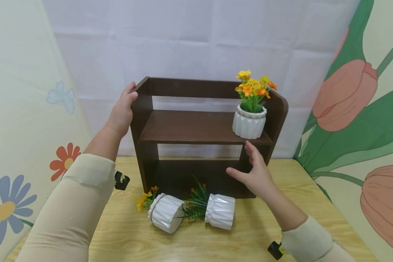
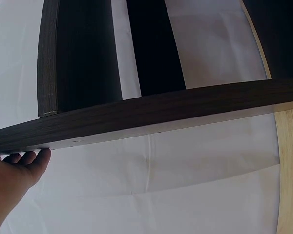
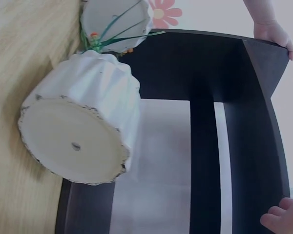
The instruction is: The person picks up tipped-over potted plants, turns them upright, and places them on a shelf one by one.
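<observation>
Shelf: dark brown two-tier shelf point(image 1: 190, 127), upright on the wood-grain tabletop point(image 1: 127, 231), in front of a white cloth point(image 1: 183, 36).
Left hand: left hand point(image 1: 121, 111) rests high against the shelf's outer left side, steadying touch only, fingers not wrapped round it.
Right hand: right hand point(image 1: 257, 178) released, holding nothing; thumb and fingers spread, near the front edge of the upper tier. Contact with the edge: cannot tell.
Standing pot: white fluted pot point(image 1: 249, 123) with yellow and orange flowers point(image 1: 253, 87), upright at the right end of the upper tier, above the right hand; seen by the head view alone.
Fallen pots: on their sides before the shelf. Left pot point(image 1: 167, 213), orange-yellow blooms pointing left; right pot point(image 1: 220, 211), red-flecked greenery reaching toward its neighbour.
Left wrist view: fingertips point(image 2: 45, 155) on the side panel's outer face, a contact the head view shows poorly.
Right wrist view: right pot's pale base, dark central mark and chipped-looking rim, turned away from the head view.
</observation>
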Motion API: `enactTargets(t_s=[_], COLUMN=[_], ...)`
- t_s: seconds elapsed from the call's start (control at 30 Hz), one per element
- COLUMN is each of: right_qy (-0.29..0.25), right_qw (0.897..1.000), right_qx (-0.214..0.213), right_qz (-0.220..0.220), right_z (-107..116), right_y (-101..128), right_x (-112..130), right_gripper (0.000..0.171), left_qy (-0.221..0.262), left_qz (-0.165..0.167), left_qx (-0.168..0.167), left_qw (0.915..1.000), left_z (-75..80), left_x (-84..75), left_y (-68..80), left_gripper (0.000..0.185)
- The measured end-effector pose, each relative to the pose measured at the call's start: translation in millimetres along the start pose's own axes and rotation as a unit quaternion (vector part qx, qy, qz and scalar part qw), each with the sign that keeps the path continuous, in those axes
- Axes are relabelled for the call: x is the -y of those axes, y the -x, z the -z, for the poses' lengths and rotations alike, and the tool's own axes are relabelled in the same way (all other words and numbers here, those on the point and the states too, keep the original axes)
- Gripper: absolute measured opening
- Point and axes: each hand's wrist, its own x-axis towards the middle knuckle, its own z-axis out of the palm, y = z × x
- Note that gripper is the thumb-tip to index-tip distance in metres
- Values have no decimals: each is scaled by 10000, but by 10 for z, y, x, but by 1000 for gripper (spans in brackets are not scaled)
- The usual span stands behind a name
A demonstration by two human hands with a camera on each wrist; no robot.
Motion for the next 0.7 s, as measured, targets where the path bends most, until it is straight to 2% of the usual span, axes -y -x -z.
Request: enactTargets(t_s=[0.43, 0.7], right_qy=[323, 465], right_qw=[9962, 9919], right_qx=[786, 1176], right_qz=[-176, -82], right_z=[-150, -250], right_y=[76, 138], right_x=[-126, -200], right_gripper=[102, 99], left_qy=[10, -38], left_qz=[28, 5], left_qx=[-12, 7], left_qw=[10000, 10000], left_z=[-2, 2], left_x=[1, 4], left_y=[-5, -6], left_gripper=[60, 59])
